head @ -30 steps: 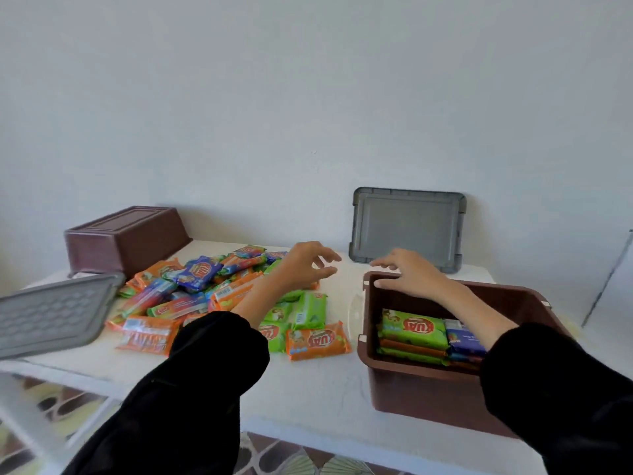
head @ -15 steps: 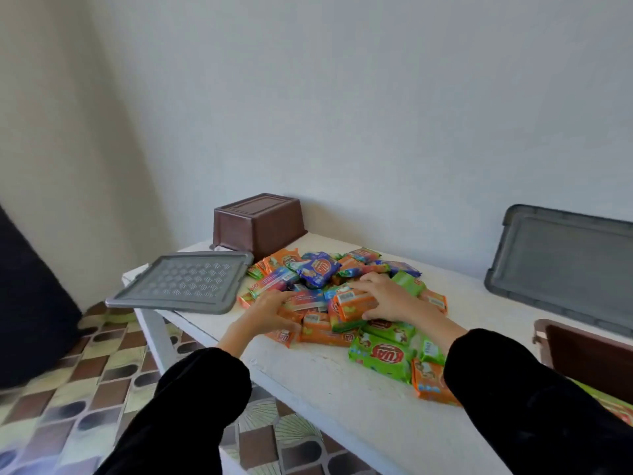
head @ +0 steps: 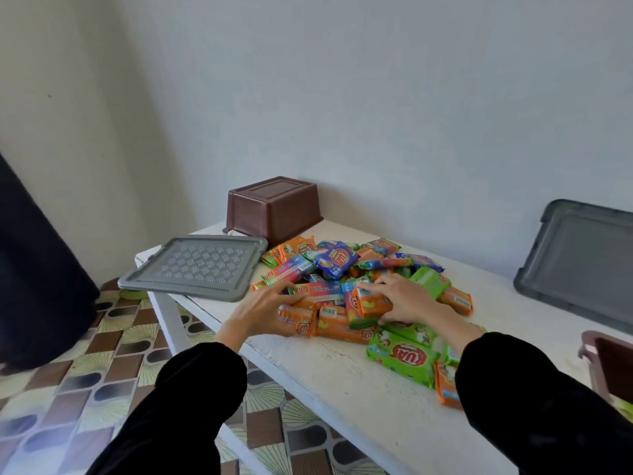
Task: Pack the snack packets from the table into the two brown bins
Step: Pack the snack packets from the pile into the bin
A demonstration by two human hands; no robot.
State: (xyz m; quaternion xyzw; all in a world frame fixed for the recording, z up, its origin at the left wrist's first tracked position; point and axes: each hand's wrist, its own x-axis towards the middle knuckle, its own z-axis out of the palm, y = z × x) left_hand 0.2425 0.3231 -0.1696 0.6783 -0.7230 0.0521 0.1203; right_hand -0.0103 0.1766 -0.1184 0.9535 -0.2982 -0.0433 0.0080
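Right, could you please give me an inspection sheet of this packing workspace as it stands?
Surface: white table, paint worn, packets heaped on it.
Job's things: pile of snack packets in orange, green and blue, on the table; upside-down brown bin at the back; second brown bin, only its corner in view at the right edge.
Clutter: grey lid lying flat, overhanging the table's left corner; second grey lid leaning against the wall.
Grippers: left hand and right hand each grip orange packets at the pile's near edge.
Cables: nothing seen.
Surroundings: pale wall; patterned tiled floor; dark shape at left, unidentifiable.
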